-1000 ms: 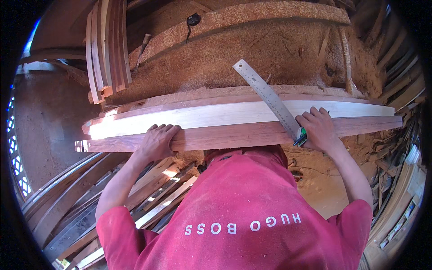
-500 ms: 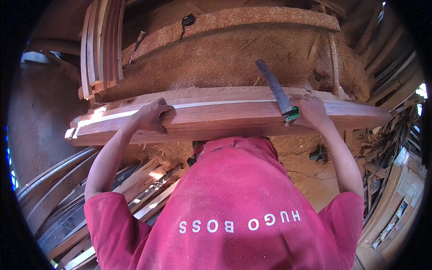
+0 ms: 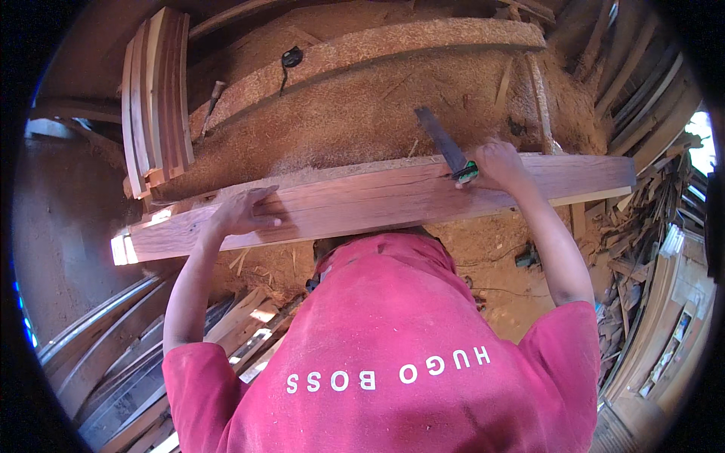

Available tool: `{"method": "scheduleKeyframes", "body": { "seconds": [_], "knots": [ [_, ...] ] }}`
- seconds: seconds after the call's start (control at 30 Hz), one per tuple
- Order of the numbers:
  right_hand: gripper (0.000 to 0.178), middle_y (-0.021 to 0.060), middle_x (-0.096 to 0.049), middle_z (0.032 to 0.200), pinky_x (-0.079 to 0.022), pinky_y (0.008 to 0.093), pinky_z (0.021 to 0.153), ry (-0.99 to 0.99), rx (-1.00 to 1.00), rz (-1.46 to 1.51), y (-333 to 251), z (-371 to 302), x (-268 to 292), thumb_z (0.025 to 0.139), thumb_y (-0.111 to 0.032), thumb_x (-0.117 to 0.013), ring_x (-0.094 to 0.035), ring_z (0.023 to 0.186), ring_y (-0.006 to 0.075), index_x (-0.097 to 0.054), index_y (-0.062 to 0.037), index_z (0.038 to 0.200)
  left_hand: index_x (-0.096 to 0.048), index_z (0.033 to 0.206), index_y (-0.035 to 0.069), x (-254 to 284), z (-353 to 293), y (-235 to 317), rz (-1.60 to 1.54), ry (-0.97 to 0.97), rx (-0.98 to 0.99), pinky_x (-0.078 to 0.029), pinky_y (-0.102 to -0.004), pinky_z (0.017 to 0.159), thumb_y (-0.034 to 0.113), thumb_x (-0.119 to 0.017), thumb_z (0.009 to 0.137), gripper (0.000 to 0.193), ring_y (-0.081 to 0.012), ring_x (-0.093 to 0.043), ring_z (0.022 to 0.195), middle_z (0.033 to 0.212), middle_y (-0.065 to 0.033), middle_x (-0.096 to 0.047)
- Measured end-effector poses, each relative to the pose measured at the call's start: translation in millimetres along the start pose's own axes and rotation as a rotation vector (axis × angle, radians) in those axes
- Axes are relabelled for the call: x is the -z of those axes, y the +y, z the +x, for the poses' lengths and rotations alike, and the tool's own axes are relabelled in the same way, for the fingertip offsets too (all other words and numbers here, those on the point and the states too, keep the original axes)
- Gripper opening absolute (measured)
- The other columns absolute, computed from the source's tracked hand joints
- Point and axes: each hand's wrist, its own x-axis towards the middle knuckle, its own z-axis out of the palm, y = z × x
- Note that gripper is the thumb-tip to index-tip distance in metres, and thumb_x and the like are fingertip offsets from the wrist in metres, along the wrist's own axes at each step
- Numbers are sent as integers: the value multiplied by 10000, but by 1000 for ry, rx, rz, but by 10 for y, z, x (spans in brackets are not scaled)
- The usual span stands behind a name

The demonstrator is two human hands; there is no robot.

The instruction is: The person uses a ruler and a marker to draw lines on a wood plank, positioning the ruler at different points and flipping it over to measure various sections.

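Note:
A long reddish wooden plank (image 3: 340,198) lies across in front of me, its broad grained face turned up toward me. My left hand (image 3: 240,213) grips it left of the middle, thumb spread on the face and fingers toward the far edge. Right of the middle, my right hand (image 3: 500,164) is closed at the far edge, holding a try square (image 3: 441,141). The square's dark metal blade points away past the plank, and its green-marked stock (image 3: 466,172) is beside my fingers. The fingertips of my right hand are hidden.
Several stacked wood strips (image 3: 157,98) stand at the far left. A chisel-like tool (image 3: 211,106) and a black tape measure (image 3: 291,57) are near a curved, sawdust-covered beam (image 3: 393,39). Scrap boards (image 3: 136,362) lie low at left, and offcuts (image 3: 642,249) pile up at right.
The plank has rolled, showing its broad face where its pale-lit edge showed before. The square has tilted with my right hand, and its blade looks darker. Both hands stay on the work.

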Motion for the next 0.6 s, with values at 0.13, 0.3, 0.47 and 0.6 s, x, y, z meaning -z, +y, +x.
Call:
{"method": "scheduleKeyframes", "body": {
  "seconds": [0.13,0.3,0.47,0.6],
  "knots": [
    [474,140,-742,851,-588,453,774,-83,-19,64,29,-49,-46,779,-562,-669,-727,914,320,-757,-114,908,-700,1249,65,41,90,19,-9,-92,8,-516,-427,967,429,-823,763,620,-350,-674,1106,1178,-184,-716],
    [210,67,-767,892,-594,429,770,-93,1,107,35,-7,-6,892,-312,-664,-723,953,299,-778,-136,888,-731,1148,69,-331,550,444,27,281,63,-526,-471,892,522,-693,915,511,-414,-672,1048,1071,-230,-717],
    [338,99,-771,900,-593,445,726,-108,-84,206,-110,-108,121,869,-432,-673,-749,914,320,-778,-112,884,-767,1038,86,-686,974,1113,85,256,39,-537,-530,783,566,-531,986,538,-472,-686,895,926,-276,-705],
    [426,127,-767,890,-593,455,713,-73,-162,243,-114,-175,-78,829,-502,-697,-756,879,315,-776,-89,899,-790,947,94,-731,965,1264,195,288,50,-532,-553,737,606,-475,992,603,-480,-687,817,817,-266,-696]
  ]
}}
